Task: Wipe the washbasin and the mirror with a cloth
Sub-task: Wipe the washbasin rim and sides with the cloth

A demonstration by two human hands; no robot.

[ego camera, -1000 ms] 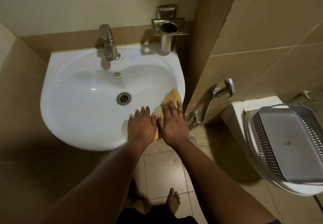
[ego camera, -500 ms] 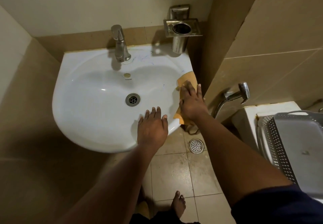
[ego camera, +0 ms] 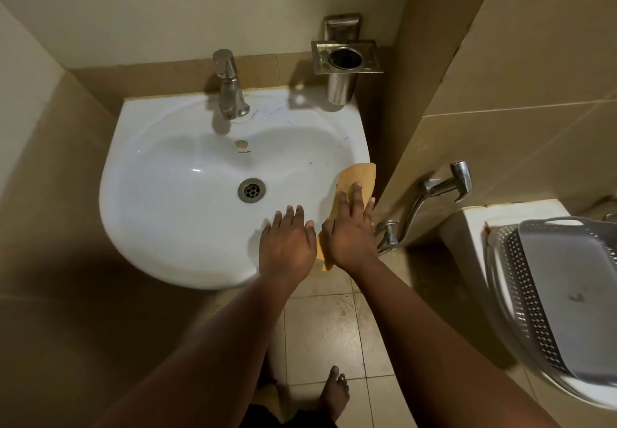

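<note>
A white washbasin (ego camera: pixel 173 200) hangs on the tiled wall, with a steel tap (ego camera: pixel 229 88) at its back and a drain (ego camera: pixel 251 190) in the bowl. Faint blue marks show on its back ledge. An orange cloth (ego camera: pixel 359 175) lies over the basin's right front rim. My right hand (ego camera: pixel 349 232) presses flat on the cloth, fingers spread. My left hand (ego camera: pixel 287 244) rests flat on the front rim beside it, holding nothing. No mirror is in view.
A steel cup holder (ego camera: pixel 345 60) is fixed to the wall above the basin's right corner. A tiled partition stands just right of the basin, with a spray tap (ego camera: pixel 444 187) on it. A grey perforated basket (ego camera: pixel 561 290) sits on a white cistern (ego camera: pixel 474 224).
My right hand has slid the cloth back along the right rim toward me, ending close beside my left hand. The left hand has stayed on the front rim.
</note>
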